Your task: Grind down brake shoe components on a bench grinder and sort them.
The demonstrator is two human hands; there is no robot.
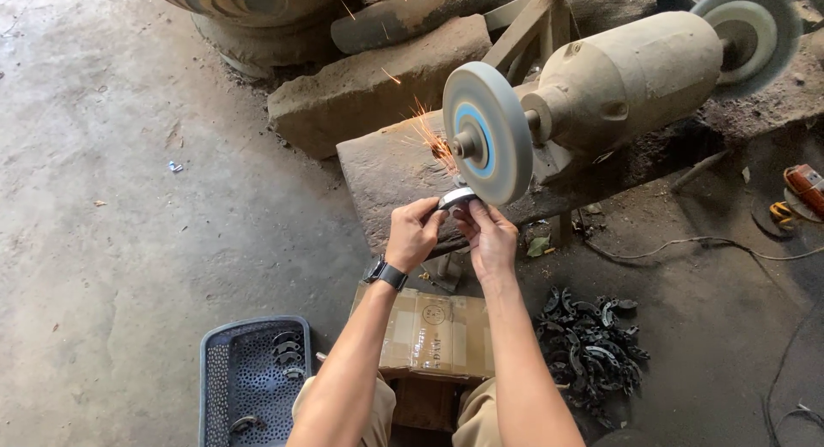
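My left hand [414, 233] and my right hand [489, 236] both grip a small curved metal piece [455, 197] and press it against the lower rim of a spinning grey grinding wheel [486, 134]. Orange sparks [433, 136] fly up and to the left from the contact point. The wheel sits on the shaft of a dusty bench grinder motor [631, 78], with a second wheel [748, 33] at its far end. I wear a dark watch [386, 274] on my left wrist.
A cardboard box [433, 334] lies under my forearms. To the left, a dark perforated plastic basket [251, 378] holds a few metal pieces. A heap of dark curved metal parts [590, 348] lies right. Stone blocks [369, 82] support the grinder. Cables [704, 245] trail right.
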